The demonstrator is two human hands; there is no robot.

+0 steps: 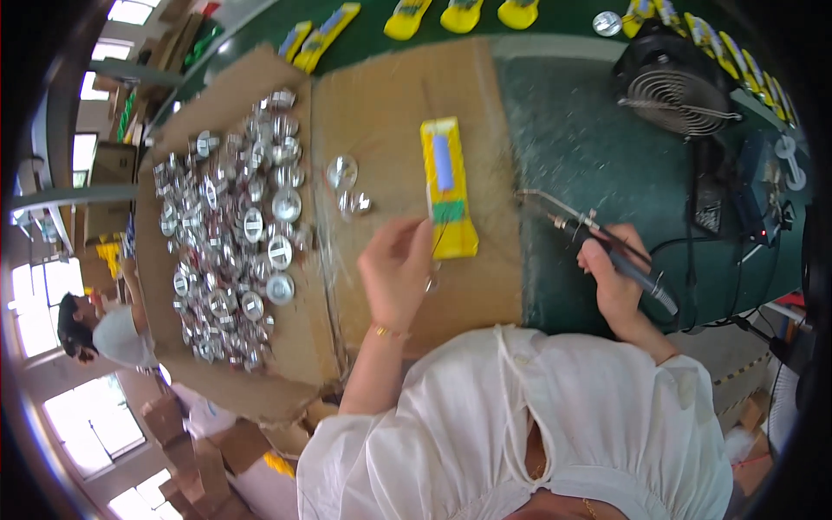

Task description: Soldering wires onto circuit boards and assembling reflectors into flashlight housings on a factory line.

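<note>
A yellow plastic piece (466, 238) lies on the cardboard in front of me. On it are a blue-violet cylindrical cell (443, 162) and a small green circuit board (447, 211). At the near left side of the piece, my left hand (399, 264) pinches a thin dark wire (441, 237) close to the board. My right hand (614, 269) is wrapped round a soldering iron (637, 276) with a thin metal feed tube. Its tip points left, above the green mat and apart from the yellow piece. A small shiny round part (431, 283) shows beside my left hand, partly covered.
To the left, a cardboard tray (299, 364) holds many silver round parts (286, 205). A few more silver parts (343, 172) sit between tray and yellow piece. A black fan (678, 91) and a blue soldering station (757, 182) stand at right. Yellow pieces (461, 16) line the far edge. Another person (117, 334) is at left.
</note>
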